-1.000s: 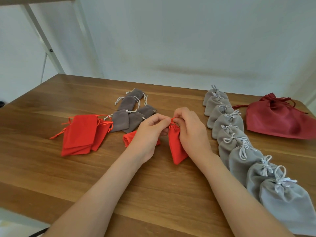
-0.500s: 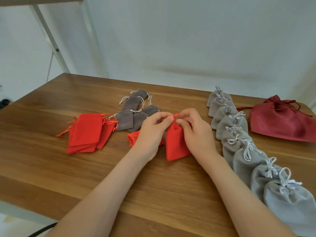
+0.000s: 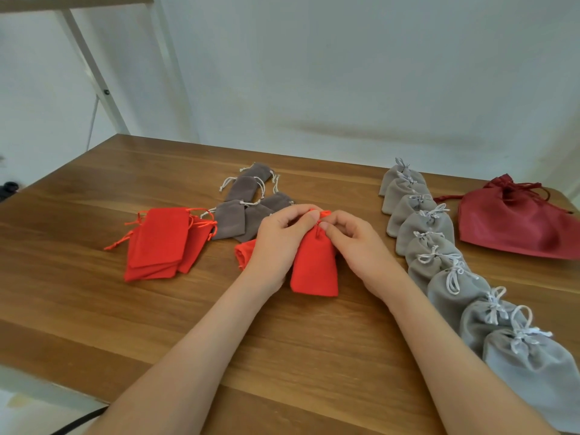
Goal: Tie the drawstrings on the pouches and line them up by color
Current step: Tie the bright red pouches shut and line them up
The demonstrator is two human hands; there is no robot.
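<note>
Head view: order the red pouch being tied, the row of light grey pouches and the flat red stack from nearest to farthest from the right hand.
1. The red pouch, centre: the right hand pinches its neck.
2. The row of light grey pouches, just to that hand's right.
3. The flat red stack, far left, beyond the left hand.

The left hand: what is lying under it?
Beneath the left hand, which pinches the top of the held red pouch, one end of a second red pouch shows. The hand covers the rest, so whether it is tied cannot be seen.
</note>
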